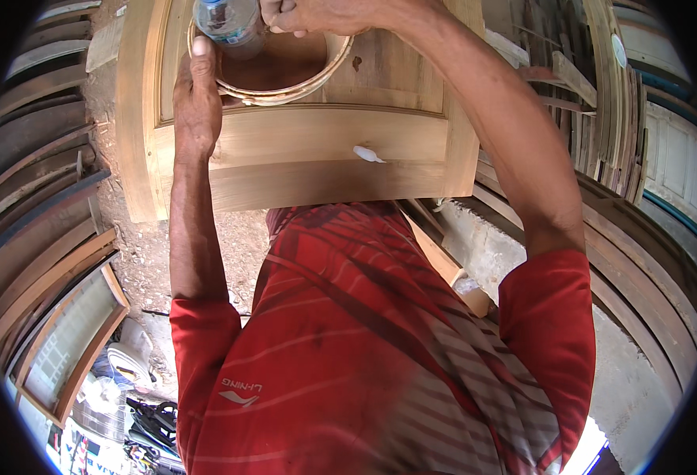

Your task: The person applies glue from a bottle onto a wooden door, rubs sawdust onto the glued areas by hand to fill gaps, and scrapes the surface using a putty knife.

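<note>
At the top of the view, my left hand grips the side of a round, pale-rimmed bucket, thumb up at the rim. Brownish contents or a brown-stained inside show in it. A clear plastic bottle with a blue part at its upper end leans inside the bucket, beside my left thumb. Over the bucket's far right side my right hand is closed, its fingers curled together close to the bottle. Whatever it pinches is hidden. Beneath the bucket lies a panelled wooden door. A small white tapered piece rests on it.
Stacked boards and frames line the left side, with a glazed wooden frame lower down. Long planks curve along the right beside a concrete strip. Sandy ground shows at the left.
</note>
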`<action>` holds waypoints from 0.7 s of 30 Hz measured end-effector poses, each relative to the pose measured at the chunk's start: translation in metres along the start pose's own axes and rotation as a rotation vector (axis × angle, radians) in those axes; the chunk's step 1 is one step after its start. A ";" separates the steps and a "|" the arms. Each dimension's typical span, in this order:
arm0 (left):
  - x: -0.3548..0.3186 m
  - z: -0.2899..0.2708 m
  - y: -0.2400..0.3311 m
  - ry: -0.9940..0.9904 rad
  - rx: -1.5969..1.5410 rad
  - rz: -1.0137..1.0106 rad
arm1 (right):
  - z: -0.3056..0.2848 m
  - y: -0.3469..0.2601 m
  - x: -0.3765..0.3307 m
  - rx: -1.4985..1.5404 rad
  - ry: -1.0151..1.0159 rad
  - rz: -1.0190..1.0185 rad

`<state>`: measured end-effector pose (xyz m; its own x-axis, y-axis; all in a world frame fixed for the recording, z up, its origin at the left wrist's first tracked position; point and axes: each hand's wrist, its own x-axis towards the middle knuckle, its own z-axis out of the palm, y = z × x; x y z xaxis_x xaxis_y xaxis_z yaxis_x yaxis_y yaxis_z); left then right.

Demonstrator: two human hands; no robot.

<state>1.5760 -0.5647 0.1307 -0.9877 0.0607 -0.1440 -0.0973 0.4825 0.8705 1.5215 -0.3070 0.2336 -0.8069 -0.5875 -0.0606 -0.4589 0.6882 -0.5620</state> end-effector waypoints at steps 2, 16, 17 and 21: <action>-0.017 0.010 -0.008 0.115 -0.336 -0.077 | -0.035 -0.023 -0.035 0.107 -0.014 0.121; -0.099 0.065 -0.106 0.419 0.631 0.378 | 0.098 0.083 -0.362 0.333 0.005 0.912; -0.100 0.065 -0.107 0.419 0.616 0.384 | 0.100 0.080 -0.361 0.332 0.004 0.939; -0.102 0.067 -0.106 0.425 0.603 0.355 | 0.112 0.079 -0.365 0.210 0.050 0.907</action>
<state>1.6947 -0.5636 0.0221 -0.9212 0.0200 0.3886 0.1926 0.8911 0.4109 1.8217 -0.0857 0.1195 -0.8411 0.1593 -0.5169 0.4275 0.7812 -0.4548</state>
